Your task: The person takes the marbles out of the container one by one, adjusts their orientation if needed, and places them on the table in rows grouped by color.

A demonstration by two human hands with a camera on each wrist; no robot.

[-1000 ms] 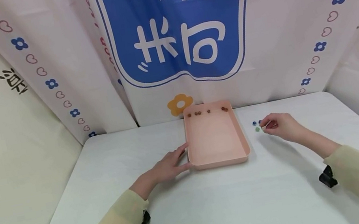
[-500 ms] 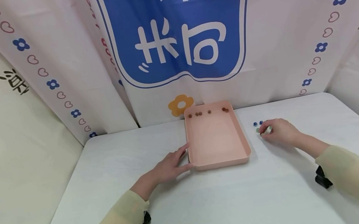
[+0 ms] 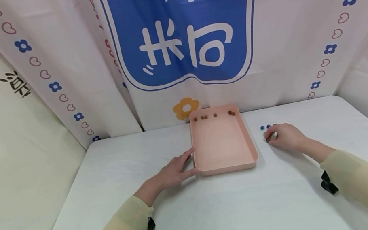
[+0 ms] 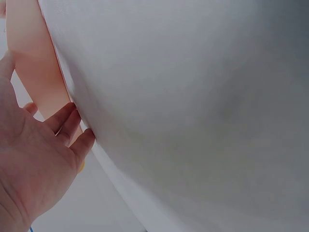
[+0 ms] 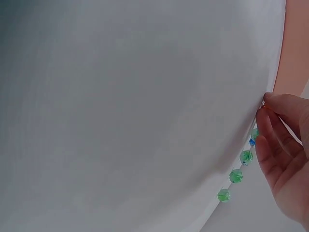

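Note:
My left hand [image 3: 172, 171] rests against the left wall of a pink tray [image 3: 225, 149], fingers extended and thumb apart near the front corner. Right of the tray, my right hand [image 3: 288, 137] pinches a small brownish marble [image 3: 267, 140] between thumb and fingertips, low at the tabletop. In the right wrist view the marble is mostly covered by the fingertips. Beside that hand several green marbles [image 5: 246, 157] stand in a row. Behind them lie blue marbles [image 3: 262, 128], partly covered by the hand in the head view.
Several brown marbles [image 3: 215, 115] lie along the tray's far end. A white cloth covers the table [image 3: 201, 214]. Printed curtains [image 3: 274, 82] hang at the back edge and both sides.
My right hand has moved slightly toward me, from beside the green marbles to just in front of them, with the brown marble now showing at its fingertips. The left hand stays at the tray.

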